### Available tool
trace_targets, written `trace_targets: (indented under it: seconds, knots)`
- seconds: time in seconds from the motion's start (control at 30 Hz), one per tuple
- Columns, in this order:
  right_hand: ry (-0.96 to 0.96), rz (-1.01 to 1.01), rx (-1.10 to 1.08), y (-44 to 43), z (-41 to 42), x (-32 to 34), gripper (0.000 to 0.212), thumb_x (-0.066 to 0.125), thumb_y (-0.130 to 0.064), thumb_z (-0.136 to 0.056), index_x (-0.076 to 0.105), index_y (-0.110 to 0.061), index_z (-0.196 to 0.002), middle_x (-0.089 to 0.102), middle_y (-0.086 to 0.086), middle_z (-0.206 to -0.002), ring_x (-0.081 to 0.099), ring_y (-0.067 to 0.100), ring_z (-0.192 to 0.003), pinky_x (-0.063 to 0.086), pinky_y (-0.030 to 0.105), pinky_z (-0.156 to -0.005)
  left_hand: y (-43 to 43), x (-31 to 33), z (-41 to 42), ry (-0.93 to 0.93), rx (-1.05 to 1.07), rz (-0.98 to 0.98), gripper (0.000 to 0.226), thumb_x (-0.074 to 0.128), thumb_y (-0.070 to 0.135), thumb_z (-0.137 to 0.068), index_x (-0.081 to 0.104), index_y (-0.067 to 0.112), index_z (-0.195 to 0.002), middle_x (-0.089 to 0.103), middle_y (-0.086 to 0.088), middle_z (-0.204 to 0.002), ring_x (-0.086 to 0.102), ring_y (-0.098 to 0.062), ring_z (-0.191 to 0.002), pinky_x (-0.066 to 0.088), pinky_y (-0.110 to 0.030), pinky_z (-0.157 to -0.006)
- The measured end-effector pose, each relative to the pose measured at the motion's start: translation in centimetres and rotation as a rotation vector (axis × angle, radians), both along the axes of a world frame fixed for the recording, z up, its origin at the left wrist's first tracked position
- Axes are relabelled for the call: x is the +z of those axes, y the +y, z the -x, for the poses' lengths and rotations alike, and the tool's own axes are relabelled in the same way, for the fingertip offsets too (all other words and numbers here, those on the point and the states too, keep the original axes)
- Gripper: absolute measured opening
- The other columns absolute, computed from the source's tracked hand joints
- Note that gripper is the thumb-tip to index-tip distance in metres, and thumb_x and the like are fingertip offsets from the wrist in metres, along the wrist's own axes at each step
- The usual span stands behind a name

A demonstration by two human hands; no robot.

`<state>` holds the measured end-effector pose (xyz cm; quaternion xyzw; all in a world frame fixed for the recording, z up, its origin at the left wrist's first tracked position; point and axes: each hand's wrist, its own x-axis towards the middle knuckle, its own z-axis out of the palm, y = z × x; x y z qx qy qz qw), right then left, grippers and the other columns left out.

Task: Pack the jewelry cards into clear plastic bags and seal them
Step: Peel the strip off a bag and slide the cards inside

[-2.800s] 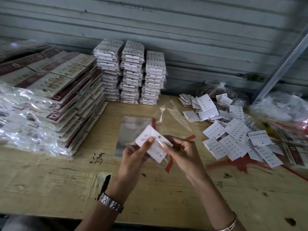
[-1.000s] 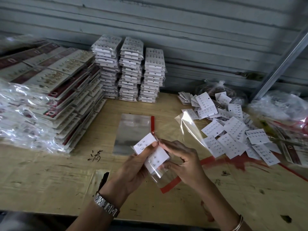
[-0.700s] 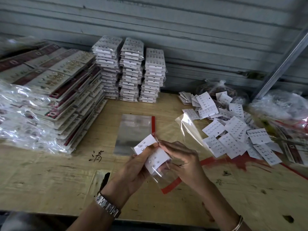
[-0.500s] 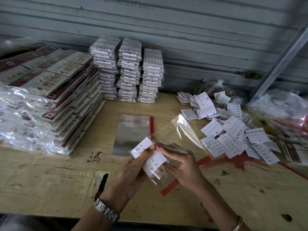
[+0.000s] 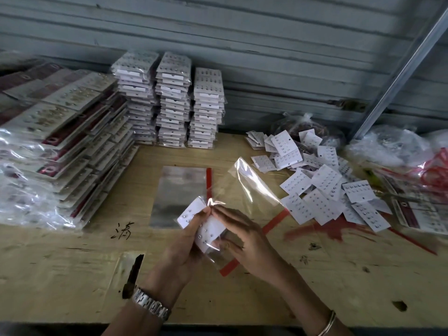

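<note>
My left hand (image 5: 186, 241) grips a white jewelry card (image 5: 206, 229) studded with small earrings, thumb pressed on its face. The card sits partly inside a clear plastic bag (image 5: 249, 187) with a red seal strip; the bag's far end sticks up and to the right. My right hand (image 5: 244, 238) holds the bag's edge against the card, fingers curled under the film. A pile of empty clear bags (image 5: 180, 190) lies flat on the table just beyond my hands. Loose white jewelry cards (image 5: 322, 185) are scattered at the right.
Three tall stacks of bagged white cards (image 5: 169, 103) stand against the shutter wall. Stacks of larger bagged cards with dark red edges (image 5: 55, 146) fill the left. Crumpled plastic bags (image 5: 388, 146) and red strips (image 5: 434, 170) lie at the far right on the wooden table (image 5: 72, 275).
The bag has swung from pointing away to pointing up-right, and the card has slid a little deeper into it. Both hands stayed close together at the table's middle.
</note>
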<state>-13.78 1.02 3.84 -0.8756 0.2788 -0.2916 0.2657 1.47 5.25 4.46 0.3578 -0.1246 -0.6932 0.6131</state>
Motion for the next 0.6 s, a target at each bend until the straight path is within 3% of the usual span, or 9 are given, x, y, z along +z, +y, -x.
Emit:
trace_targets:
  seconds: [0.1,0.17,0.23,0.3,0.37,0.5,0.6]
  knots:
    - [-0.145,0.030,-0.068,0.3,0.6,-0.3,0.050,0.060,-0.023,-0.097,0.046,-0.012,-0.143,0.047,0.000,-0.148,0.043,0.010,-0.137,0.041,0.030,-0.110,-0.7,-0.4,-0.6,-0.060,0.067,0.014,0.033,0.067,0.026,-0.080,0.066,0.006,-0.106,0.072,-0.015,-0.093,0.070,-0.025,-0.077,0.061,-0.035,-0.059]
    - [-0.295,0.132,-0.195,-0.1,2.0,-0.5,0.033,0.059,-0.013,-0.095,0.060,-0.006,-0.127,0.065,0.005,-0.127,0.061,0.012,-0.119,0.054,0.029,-0.095,-1.0,-0.8,-1.6,-0.105,0.107,0.026,0.034,0.067,0.028,-0.082,0.063,0.006,-0.107,0.070,-0.017,-0.096,0.067,-0.028,-0.081,0.059,-0.040,-0.069]
    - [-0.308,0.190,-0.378,-1.1,3.9,-0.5,0.023,0.058,-0.009,-0.092,0.066,-0.006,-0.113,0.071,0.003,-0.105,0.068,0.008,-0.096,0.059,0.027,-0.078,-1.2,-1.2,-2.7,-0.143,0.150,0.031,0.027,0.066,0.029,-0.084,0.064,0.010,-0.103,0.071,-0.014,-0.093,0.068,-0.026,-0.080,0.058,-0.040,-0.072]
    - [-0.124,0.155,-0.602,-2.6,5.8,-0.3,0.022,0.061,-0.014,-0.093,0.068,-0.005,-0.111,0.071,0.004,-0.098,0.066,0.015,-0.087,0.058,0.032,-0.073,-1.3,-1.4,-3.5,-0.146,0.187,0.016,0.022,0.065,0.029,-0.086,0.066,0.012,-0.101,0.071,-0.011,-0.090,0.069,-0.023,-0.075,0.059,-0.034,-0.065]
    - [0.135,0.093,-0.769,-4.1,7.5,-0.7,0.025,0.063,-0.017,-0.093,0.068,-0.003,-0.113,0.069,0.011,-0.100,0.061,0.027,-0.096,0.054,0.036,-0.078,-1.2,-1.3,-4.1,-0.145,0.214,0.003,0.031,0.064,0.029,-0.087,0.064,0.008,-0.111,0.071,-0.016,-0.097,0.070,-0.025,-0.078,0.059,-0.033,-0.062]
    - [0.520,0.130,-0.883,-6.1,9.3,-1.8,0.028,0.060,-0.022,-0.095,0.068,-0.003,-0.115,0.065,0.017,-0.107,0.051,0.033,-0.108,0.049,0.039,-0.083,-1.1,-1.6,-4.9,-0.181,0.210,0.001,0.052,0.055,0.030,-0.096,0.050,-0.006,-0.134,0.057,-0.034,-0.127,0.058,-0.049,-0.107,0.059,-0.039,-0.071]
    - [0.652,0.129,-0.914,-6.8,9.6,-2.2,0.024,0.057,-0.021,-0.097,0.069,-0.008,-0.113,0.063,0.012,-0.111,0.048,0.029,-0.114,0.047,0.035,-0.085,-1.2,-1.8,-5.1,-0.157,0.221,0.009,0.058,0.052,0.030,-0.098,0.042,-0.011,-0.137,0.049,-0.038,-0.133,0.043,-0.059,-0.123,0.060,-0.040,-0.071]
